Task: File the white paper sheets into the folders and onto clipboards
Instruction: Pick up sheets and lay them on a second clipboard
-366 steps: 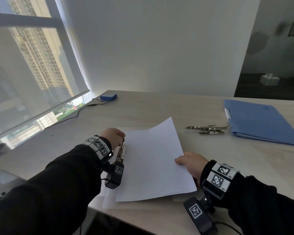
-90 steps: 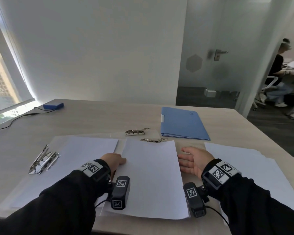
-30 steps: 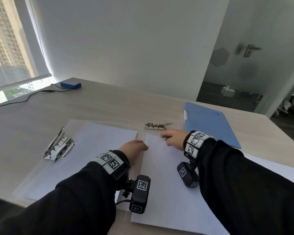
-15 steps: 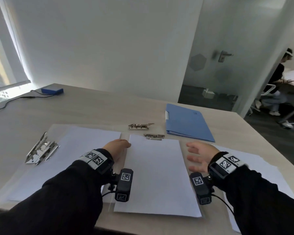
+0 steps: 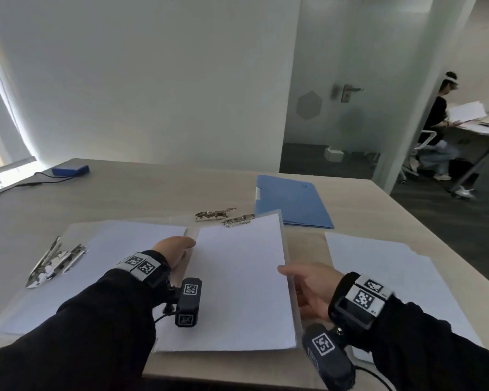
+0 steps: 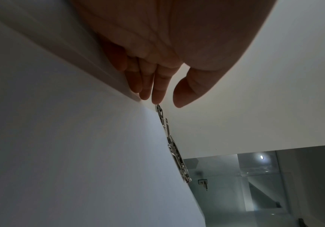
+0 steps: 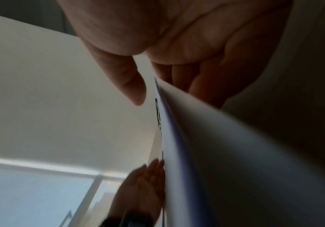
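Both hands are squaring and lifting the middle clipboard with its white sheet.

The right hand [image 5: 312, 289] is pinching the right edge of the middle clipboard [image 5: 290, 275], thumb on top and fingers under, tilting it up off the surface [image 5: 141, 193]; the left hand [image 5: 173, 249] is lying relaxed, fingers straight, against the left edge of the white sheet [image 5: 237, 283]. The sheet's far edge is sitting under the metal clip [image 5: 239, 220], near the surface's middle. To do this well, I judge the sheet should be kept flush with the board's edges while the lift is being kept low and level, so the paper is not sliding out. More loose sheets [image 5: 387, 277] are waiting toward the right edge, the blue folder [image 5: 292, 201] toward the far edge.
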Available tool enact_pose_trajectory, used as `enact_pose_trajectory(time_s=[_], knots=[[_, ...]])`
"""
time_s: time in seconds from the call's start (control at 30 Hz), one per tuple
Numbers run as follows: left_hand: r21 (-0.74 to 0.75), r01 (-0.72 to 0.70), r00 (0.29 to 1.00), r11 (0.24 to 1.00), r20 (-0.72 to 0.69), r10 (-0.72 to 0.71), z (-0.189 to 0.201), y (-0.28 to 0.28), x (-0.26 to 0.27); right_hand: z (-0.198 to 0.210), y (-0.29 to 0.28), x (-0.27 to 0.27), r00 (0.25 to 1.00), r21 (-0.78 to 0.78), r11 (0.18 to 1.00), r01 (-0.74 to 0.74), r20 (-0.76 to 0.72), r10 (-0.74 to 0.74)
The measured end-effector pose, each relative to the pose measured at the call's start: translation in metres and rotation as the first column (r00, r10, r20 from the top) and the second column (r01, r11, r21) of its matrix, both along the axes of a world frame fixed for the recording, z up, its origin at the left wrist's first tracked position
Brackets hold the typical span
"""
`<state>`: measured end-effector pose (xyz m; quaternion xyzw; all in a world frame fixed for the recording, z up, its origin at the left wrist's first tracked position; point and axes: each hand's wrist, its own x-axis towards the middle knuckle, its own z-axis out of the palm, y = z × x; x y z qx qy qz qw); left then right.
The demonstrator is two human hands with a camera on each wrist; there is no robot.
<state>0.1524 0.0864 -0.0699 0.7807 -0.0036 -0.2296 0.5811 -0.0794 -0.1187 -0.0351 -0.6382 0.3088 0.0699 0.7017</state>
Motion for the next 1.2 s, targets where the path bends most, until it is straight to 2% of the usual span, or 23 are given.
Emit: enact_pose_trajectory(time_s=[0.1,0.17,0.27,0.4,0.5,0.6,0.67,0.73,0.77,0.83,0.93,1.03,1.1,1.2], knots=[[-0.029,-0.052,0.999,0.998,-0.001,0.052,0.006,-0.003,-0.003,-0.004,0.013,-0.009,0.99,-0.031,0.993,-0.113,0.075,0.115],[-0.031,-0.061,0.998,0.998,0.034,0.062,0.013,-0.002,-0.011,-0.005,0.016,-0.011,0.979,-0.034,0.992,-0.123,0.16,0.127],[-0.142,-0.039,0.987,0.989,0.148,0.06,0.024,-0.001,-0.028,0.004,0.009,-0.01,0.939,-0.017,1.0,-0.016,0.344,0.021],[-0.368,0.115,0.983,0.923,0.174,-0.053,0.062,-0.001,-0.052,0.029,-0.017,-0.015,0.856,-0.039,0.99,0.132,0.508,-0.095],[-0.385,0.146,0.96,0.912,0.277,-0.036,0.094,0.002,-0.059,0.041,-0.036,-0.019,0.796,0.008,0.972,0.235,0.572,-0.197],[-0.385,0.12,0.957,0.915,0.289,-0.003,0.104,-0.001,-0.065,0.046,-0.05,-0.022,0.707,0.158,0.948,0.275,0.635,-0.311],[-0.289,0.133,0.98,0.948,0.178,-0.083,0.097,-0.006,-0.07,0.046,-0.059,-0.024,0.662,0.251,0.915,0.316,0.632,-0.402],[-0.211,0.206,0.975,0.956,-0.038,-0.218,0.081,-0.011,-0.07,0.045,-0.066,-0.028,0.646,0.322,0.868,0.379,0.579,-0.497],[-0.206,0.232,0.957,0.951,-0.125,-0.26,0.073,-0.014,-0.07,0.043,-0.071,-0.031,0.645,0.342,0.851,0.399,0.554,-0.525],[-0.273,0.215,0.943,0.938,-0.192,-0.272,0.064,-0.024,-0.067,0.041,-0.078,-0.036,0.654,0.347,0.85,0.396,0.543,-0.526],[-0.455,0.046,0.98,0.889,-0.153,-0.129,0.066,-0.048,-0.065,0.041,-0.084,-0.041,0.687,0.305,0.885,0.353,0.558,-0.466],[-0.491,-0.022,0.999,0.871,-0.049,-0.002,0.07,-0.075,-0.062,0.04,-0.091,-0.04,0.7,0.244,0.875,0.417,0.528,-0.481],[-0.457,0.044,0.998,0.889,0.063,-0.017,0.072,-0.09,-0.063,0.037,-0.096,-0.038,0.702,0.227,0.84,0.492,0.468,-0.537],[-0.375,0.193,0.968,0.907,0.226,-0.112,0.074,-0.104,-0.062,0.03,-0.103,-0.029,0.713,0.231,0.818,0.527,0.405,-0.573]])
